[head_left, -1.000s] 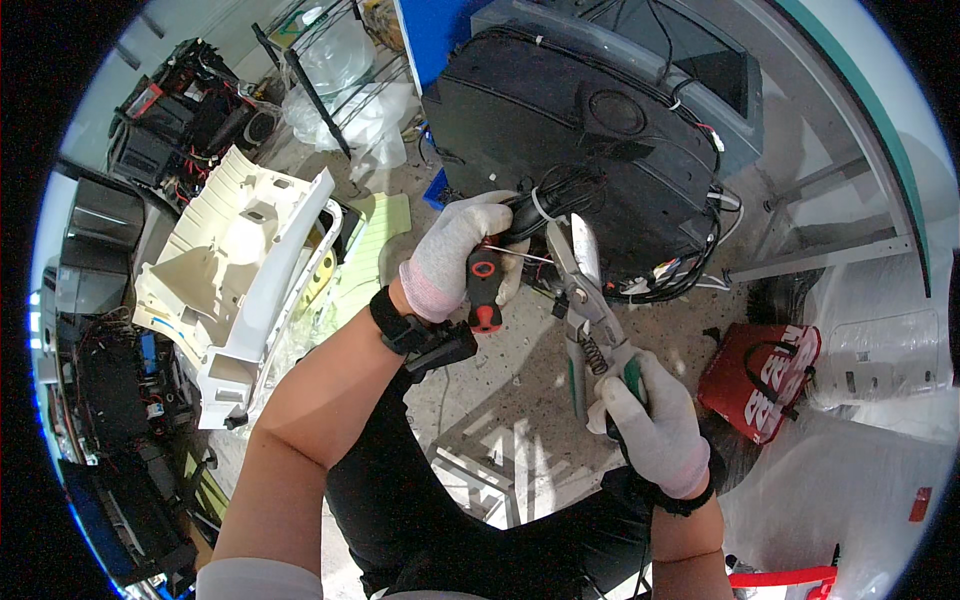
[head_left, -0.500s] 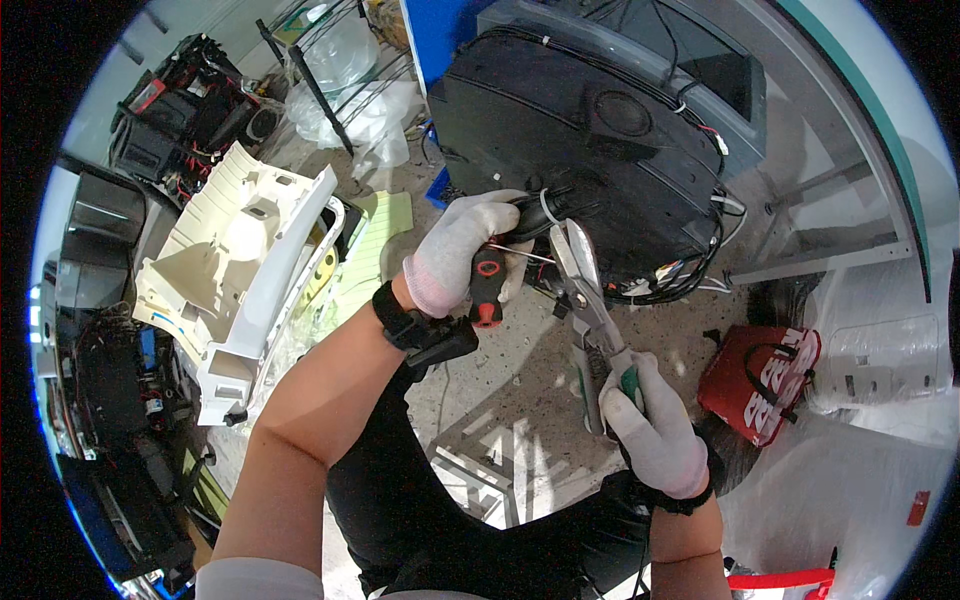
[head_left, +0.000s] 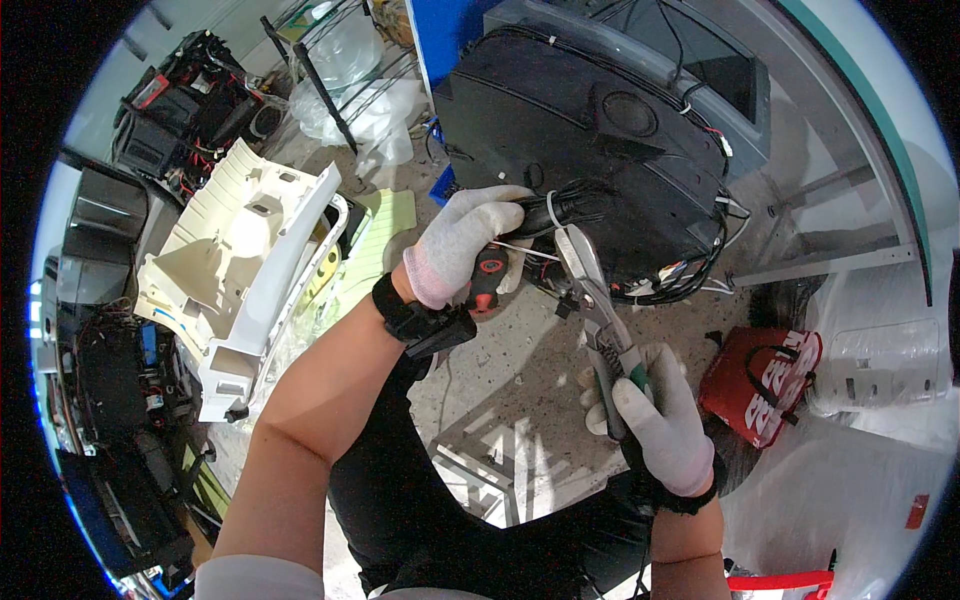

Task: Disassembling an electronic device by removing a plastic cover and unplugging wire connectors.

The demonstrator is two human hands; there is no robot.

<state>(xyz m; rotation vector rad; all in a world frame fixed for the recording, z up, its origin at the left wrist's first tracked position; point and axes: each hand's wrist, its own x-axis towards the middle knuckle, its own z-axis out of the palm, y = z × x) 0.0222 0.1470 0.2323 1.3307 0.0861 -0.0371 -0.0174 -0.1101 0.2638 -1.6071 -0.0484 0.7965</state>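
Above speckled floor (head_left: 520, 370), left fingers (head_left: 498, 214) grasp bundled cables (head_left: 583, 203), right fingers (head_left: 634, 404) green-handled shears (head_left: 597, 290); a slip could nick them.

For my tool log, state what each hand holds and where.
Right hand: spring-loaded shears, by the handles. Left hand: black cable bundle, left of its white cable tie; red-and-black tool handle below, whether gripped unclear.
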